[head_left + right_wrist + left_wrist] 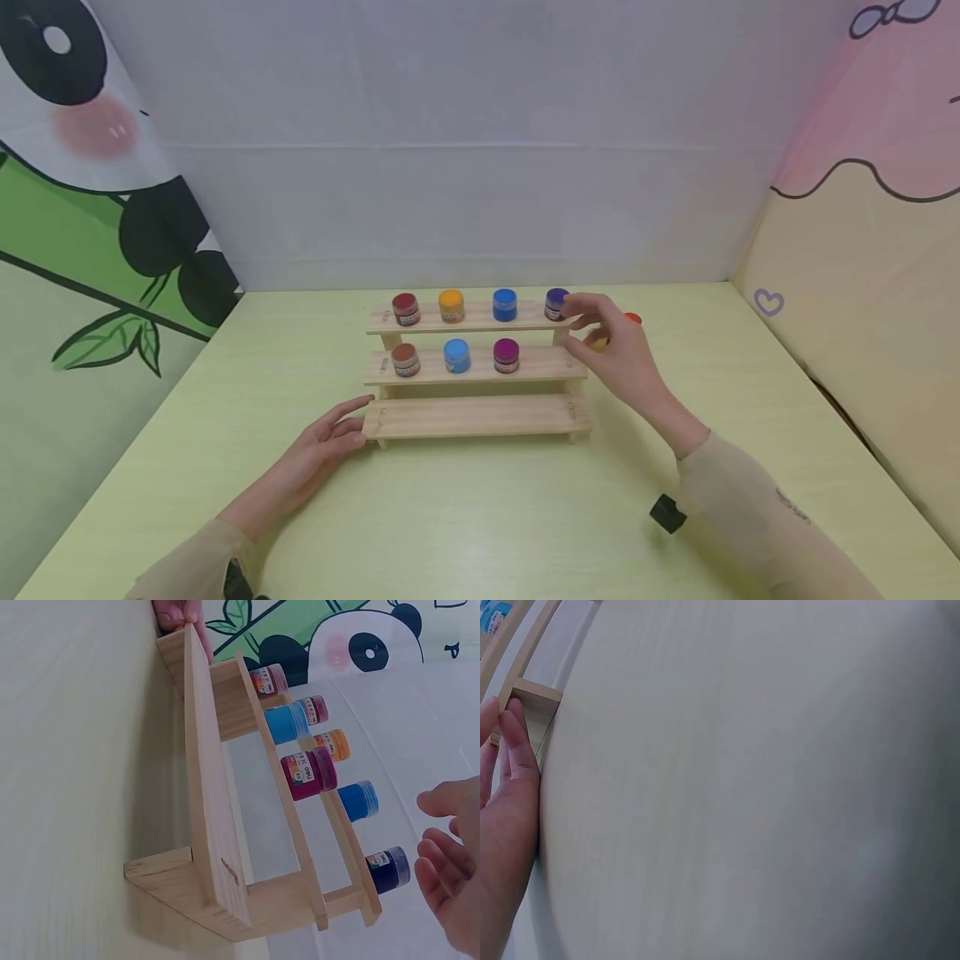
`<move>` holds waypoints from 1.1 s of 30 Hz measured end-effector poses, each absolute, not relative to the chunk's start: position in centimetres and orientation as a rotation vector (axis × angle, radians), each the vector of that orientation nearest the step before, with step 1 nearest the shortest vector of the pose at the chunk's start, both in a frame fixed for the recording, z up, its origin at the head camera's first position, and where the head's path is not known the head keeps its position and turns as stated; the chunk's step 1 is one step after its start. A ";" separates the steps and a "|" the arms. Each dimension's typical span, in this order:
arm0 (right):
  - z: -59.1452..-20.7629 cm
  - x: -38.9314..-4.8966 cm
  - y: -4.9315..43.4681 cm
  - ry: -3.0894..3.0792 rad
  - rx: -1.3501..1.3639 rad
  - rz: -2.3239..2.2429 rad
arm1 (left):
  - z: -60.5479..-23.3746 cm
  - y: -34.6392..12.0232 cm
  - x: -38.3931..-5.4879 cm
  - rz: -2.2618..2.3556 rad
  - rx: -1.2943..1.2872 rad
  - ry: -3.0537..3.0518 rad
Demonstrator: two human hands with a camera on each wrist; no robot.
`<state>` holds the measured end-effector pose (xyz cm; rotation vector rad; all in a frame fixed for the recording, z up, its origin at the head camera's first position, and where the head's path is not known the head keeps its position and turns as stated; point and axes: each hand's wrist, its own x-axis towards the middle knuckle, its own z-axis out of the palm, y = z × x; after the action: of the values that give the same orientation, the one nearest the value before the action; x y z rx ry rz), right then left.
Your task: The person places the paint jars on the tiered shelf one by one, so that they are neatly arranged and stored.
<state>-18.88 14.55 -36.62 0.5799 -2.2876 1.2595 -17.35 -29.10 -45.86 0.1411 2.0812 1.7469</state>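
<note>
A three-tier wooden rack (480, 414) stands on the table, its bottom shelf bare. My left hand (318, 454) holds the left end of that shelf, thumb and fingers around the wood in the left wrist view. On the top shelf are paint jars: dark red (406, 310), orange-yellow (452, 307), blue (505, 306) and deep violet-blue (555, 305). Brown (405, 360), light blue (457, 356) and magenta (506, 356) jars stand on the middle shelf. Beside the violet-blue jar is my right hand (622, 354), fingers loosely bent; the right wrist view shows a gap between them.
Behind my right hand, a red lid (633, 317) and a bit of a yellow jar (599, 343) show; the rest is hidden. A white wall (480, 208) rises at the table's back edge. Printed panels stand at both sides.
</note>
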 end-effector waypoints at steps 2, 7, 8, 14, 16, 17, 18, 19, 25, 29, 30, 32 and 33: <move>-36.4 -18.9 14.9 -2.268 0.566 1.264 | -45.9 -29.1 -17.4 1.747 0.140 2.083; -36.1 -19.1 15.5 -2.250 0.506 1.256 | -45.9 -29.1 -17.3 1.754 0.144 2.080; -36.1 -19.1 15.6 -2.248 0.495 1.254 | -45.9 -29.1 -17.3 1.755 0.145 2.080; -36.7 -19.7 16.2 -2.250 0.447 1.274 | -45.8 -29.1 -17.3 1.756 0.142 2.075; -37.0 -19.9 16.5 -2.250 0.432 1.261 | -45.8 -29.1 -17.3 1.753 0.139 2.076; -37.2 -20.1 16.7 -2.247 0.426 1.254 | -45.8 -29.1 -17.3 1.752 0.138 2.077; -37.4 -20.3 16.9 -2.244 0.419 1.246 | -45.8 -29.1 -17.3 1.751 0.135 2.078; -37.6 -20.4 17.1 -2.243 0.410 1.242 | -45.8 -29.1 -17.3 1.748 0.136 2.078; -38.6 -21.3 18.2 -2.244 0.380 1.232 | -45.9 -29.1 -17.3 1.742 0.137 2.083; -39.3 -21.8 18.9 -2.254 0.367 1.210 | -45.9 -29.1 -17.4 1.740 0.144 2.087; -39.5 -22.0 19.1 -2.261 0.362 1.201 | -45.9 -29.1 -17.4 1.740 0.146 2.085; -40.0 -22.3 19.4 -2.279 0.353 1.180 | -46.0 -29.1 -17.4 1.741 0.147 2.084; -40.3 -22.4 19.6 -2.289 0.347 1.171 | -46.0 -29.1 -17.4 1.741 0.149 2.082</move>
<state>-22.42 19.62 -40.29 0.3472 -2.2889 1.1708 -17.44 -29.11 -45.98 0.1489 2.0825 1.7414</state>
